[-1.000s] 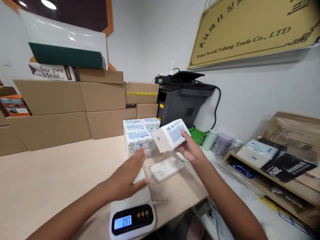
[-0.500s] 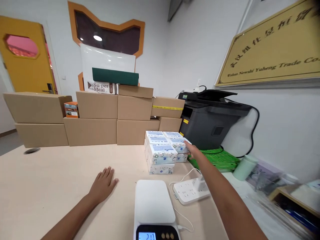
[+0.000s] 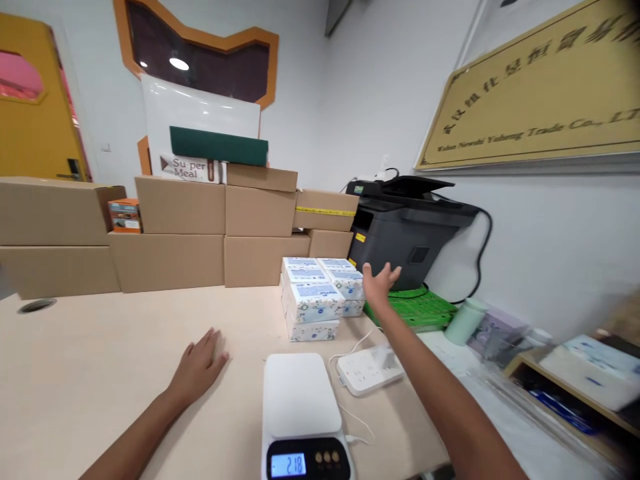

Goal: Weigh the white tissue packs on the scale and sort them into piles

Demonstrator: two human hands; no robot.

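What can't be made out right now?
All in head view:
Gold company sign: right end cut off by picture's edge.
Digital scale: near end cut off by bottom edge.
Tissue packs: small print blurred; total count hidden by front ones.
Left hand: palm hidden, turned down.

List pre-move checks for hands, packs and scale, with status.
1. Left hand free: ok, palm down on the table, holding nothing.
2. Right hand free: ok, spread open, holding nothing.
3. Right hand off the packs: cannot tell, right beside them.
4. Packs standing stacked: ok, two layers at the front.
5. Scale reading zero: not ok, lit display shows 2.18.
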